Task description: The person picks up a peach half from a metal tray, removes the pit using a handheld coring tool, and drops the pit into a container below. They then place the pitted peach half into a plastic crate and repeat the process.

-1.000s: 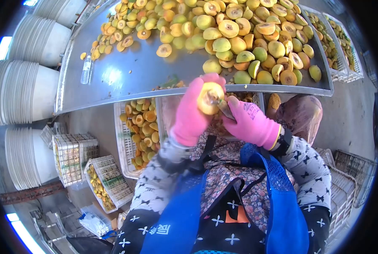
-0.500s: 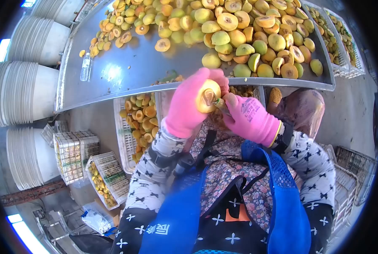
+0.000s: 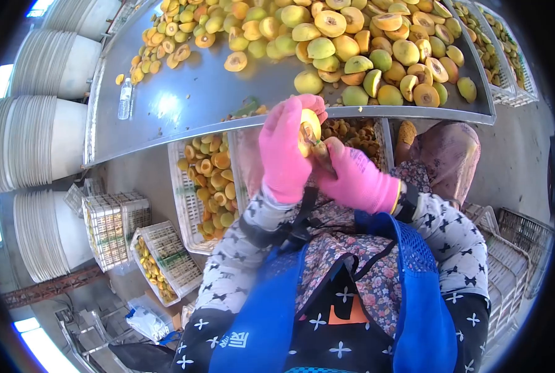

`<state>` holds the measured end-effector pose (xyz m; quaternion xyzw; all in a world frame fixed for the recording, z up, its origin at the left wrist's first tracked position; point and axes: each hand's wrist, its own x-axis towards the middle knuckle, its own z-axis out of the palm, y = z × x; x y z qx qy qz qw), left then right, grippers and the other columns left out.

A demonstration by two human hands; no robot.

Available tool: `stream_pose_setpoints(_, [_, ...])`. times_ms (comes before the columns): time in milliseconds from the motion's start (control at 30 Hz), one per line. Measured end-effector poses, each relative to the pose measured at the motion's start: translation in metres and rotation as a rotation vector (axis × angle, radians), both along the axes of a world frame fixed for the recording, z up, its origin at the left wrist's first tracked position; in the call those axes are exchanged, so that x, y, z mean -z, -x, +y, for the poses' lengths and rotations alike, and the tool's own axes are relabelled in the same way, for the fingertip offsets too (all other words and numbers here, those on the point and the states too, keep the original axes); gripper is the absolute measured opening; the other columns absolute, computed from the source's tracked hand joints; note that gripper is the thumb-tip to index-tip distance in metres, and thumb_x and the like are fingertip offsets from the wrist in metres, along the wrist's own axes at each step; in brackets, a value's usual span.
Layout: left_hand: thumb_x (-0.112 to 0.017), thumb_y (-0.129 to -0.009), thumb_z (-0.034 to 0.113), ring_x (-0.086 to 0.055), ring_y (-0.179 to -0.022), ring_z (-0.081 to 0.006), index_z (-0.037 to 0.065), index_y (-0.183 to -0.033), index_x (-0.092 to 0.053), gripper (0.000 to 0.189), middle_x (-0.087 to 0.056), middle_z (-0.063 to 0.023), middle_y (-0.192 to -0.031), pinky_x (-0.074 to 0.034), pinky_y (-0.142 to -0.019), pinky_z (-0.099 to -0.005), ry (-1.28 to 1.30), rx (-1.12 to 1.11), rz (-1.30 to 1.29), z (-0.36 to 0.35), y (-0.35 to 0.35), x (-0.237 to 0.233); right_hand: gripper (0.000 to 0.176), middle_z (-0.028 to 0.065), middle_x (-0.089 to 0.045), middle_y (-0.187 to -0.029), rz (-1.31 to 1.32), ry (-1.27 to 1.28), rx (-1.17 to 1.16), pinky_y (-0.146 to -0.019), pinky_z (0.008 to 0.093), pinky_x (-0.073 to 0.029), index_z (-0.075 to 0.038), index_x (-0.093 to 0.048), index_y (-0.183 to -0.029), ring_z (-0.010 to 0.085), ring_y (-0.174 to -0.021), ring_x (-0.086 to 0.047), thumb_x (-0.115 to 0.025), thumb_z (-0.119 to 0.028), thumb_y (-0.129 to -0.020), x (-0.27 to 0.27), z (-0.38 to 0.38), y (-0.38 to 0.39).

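In its pink glove, my left hand (image 3: pixel 282 149) is closed around a halved peach (image 3: pixel 311 123), whose cut face is turned toward my right hand. My right hand (image 3: pixel 361 182), gloved in pink too, grips a small pitting tool (image 3: pixel 320 149). The tool's tip meets the brown hollow at the peach's centre; its exact shape is hard to make out. Both hands are above my lap, just in front of the metal table's near edge. Beyond them, many peach halves (image 3: pixel 358 64) are heaped on the metal table (image 3: pixel 159 133).
Below the table edge stand a crate of peach halves (image 3: pixel 212 186) and a container of brownish scraps (image 3: pixel 352 133). A plastic bottle (image 3: pixel 125 99) stands on the table's left side. Stacked white tubs (image 3: pixel 35 137) and slatted crates (image 3: pixel 116 224) are at left; more crates (image 3: pixel 501 261) are at right.
My left hand has turned the peach half so its cut face points more to the right. My right hand has shifted slightly down and left, the tool still at the peach.
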<state>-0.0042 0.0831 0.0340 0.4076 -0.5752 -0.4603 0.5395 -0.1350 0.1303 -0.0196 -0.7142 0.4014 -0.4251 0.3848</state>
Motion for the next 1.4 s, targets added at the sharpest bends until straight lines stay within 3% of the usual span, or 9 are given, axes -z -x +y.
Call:
stream_pose_setpoints(33, [-0.046,-0.105,0.018,-0.065,-0.082,-0.0175,-0.005,-0.108,-0.063,0.029,-0.067,-0.0109,-0.097,-0.053,-0.076,-0.0318,0.236,0.063,-0.243,-0.004,-0.012,0.002,0.026,0.0165,-0.061,-0.077,0.154,0.018,0.003,-0.059,0.0468,-0.049,-0.003,-0.047,-0.1,0.0393,-0.072,-0.064,-0.063,-0.021,-0.09,-0.006,-0.001,0.01])
stream_pose_setpoints(200, [-0.061,-0.09,-0.001,-0.068,-0.09,-0.0246,-0.001,-0.116,-0.06,0.026,-0.068,-0.0143,-0.106,-0.055,-0.085,-0.0352,-0.12,0.279,-0.143,0.011,-0.02,-0.007,0.033,0.0146,-0.06,-0.082,0.445,0.239,0.005,-0.057,0.0463,-0.049,-0.003,-0.048,-0.106,0.0401,-0.066,-0.061,-0.068,-0.015,-0.082,-0.002,-0.001,0.027])
stream_pose_setpoints(467, [-0.06,-0.09,0.014,-0.065,-0.083,-0.0267,-0.001,-0.119,-0.058,0.033,-0.069,-0.0126,-0.098,-0.053,-0.076,-0.0335,0.298,-0.063,-0.43,0.004,-0.009,0.006,0.031,0.0213,-0.061,-0.075,0.005,-0.093,0.077,-0.057,0.0488,-0.047,0.001,-0.046,-0.105,0.0438,-0.07,-0.063,-0.067,-0.009,-0.084,-0.005,0.01,-0.012])
stream_pose_setpoints(600, [-0.051,-0.103,0.023,-0.063,-0.077,-0.0166,-0.005,-0.106,-0.062,0.031,-0.068,-0.0113,-0.09,-0.052,-0.073,-0.0292,-0.102,0.149,-0.059,0.002,-0.012,0.009,0.029,0.0209,-0.062,-0.079,0.104,0.106,-0.066,-0.058,0.0476,-0.047,0.001,-0.047,-0.104,0.0426,-0.07,-0.063,-0.066,-0.008,-0.084,0.006,0.003,0.012])
stream_pose_setpoints(733, [-0.056,-0.099,0.017,-0.071,-0.085,-0.0231,-0.006,-0.117,-0.059,0.029,-0.07,-0.0164,-0.1,-0.06,-0.077,-0.0357,0.242,0.254,-0.326,-0.01,-0.027,0.016,0.027,0.0203,-0.063,-0.081,0.027,-0.053,-0.035,-0.06,0.0449,-0.048,0.001,-0.049,-0.103,0.0412,-0.073,-0.064,-0.066,-0.008,-0.084,0.007,0.005,0.004])
stream_pose_setpoints(833, [-0.056,-0.1,0.02,-0.071,-0.084,-0.0206,-0.007,-0.111,-0.061,0.03,-0.069,-0.0158,-0.098,-0.06,-0.075,-0.0333,-0.498,0.031,0.211,-0.001,-0.012,0.005,0.025,0.0198,-0.063,-0.081,-0.086,-0.181,-0.017,-0.062,0.0433,-0.049,0.0,-0.051,-0.103,0.0405,-0.075,-0.064,-0.066,-0.008,-0.084,0.006,0.01,-0.005])
stream_pose_setpoints(1033, [-0.059,-0.098,0.025,-0.064,-0.071,-0.017,-0.004,-0.097,-0.065,0.03,-0.067,-0.0112,-0.082,-0.053,-0.067,-0.0283,-0.67,0.315,0.022,-0.018,-0.017,-0.016,0.022,0.0174,-0.064,-0.08,0.011,-0.307,-0.057,-0.064,0.0418,-0.049,-0.001,-0.055,-0.102,0.037,-0.076,-0.066,-0.066,-0.01,-0.085,-0.01,0.009,0.007])
stream_pose_setpoints(1333, [-0.059,-0.099,0.025,-0.063,-0.072,-0.0152,-0.004,-0.095,-0.066,0.03,-0.066,-0.0091,-0.08,-0.051,-0.069,-0.0262,-0.421,0.233,-0.085,-0.017,-0.015,-0.005,0.02,0.0145,-0.061,-0.076,-0.003,-0.443,-0.079,-0.064,0.0407,-0.048,-0.002,-0.054,-0.099,0.0314,-0.072,-0.064,-0.065,-0.012,-0.085,-0.019,0.007,0.004])
stream_pose_setpoints(1400, [-0.059,-0.098,0.024,-0.063,-0.071,-0.015,-0.004,-0.095,-0.066,0.029,-0.067,-0.0091,-0.08,-0.051,-0.068,-0.0261,-0.663,0.292,-0.074,-0.018,-0.02,-0.012,0.019,0.0125,-0.06,-0.074,0.032,-0.385,-0.113,-0.062,0.0394,-0.048,-0.003,-0.054,-0.098,0.0282,-0.069,-0.063,-0.065,-0.012,-0.086,-0.008,0.012,0.006])
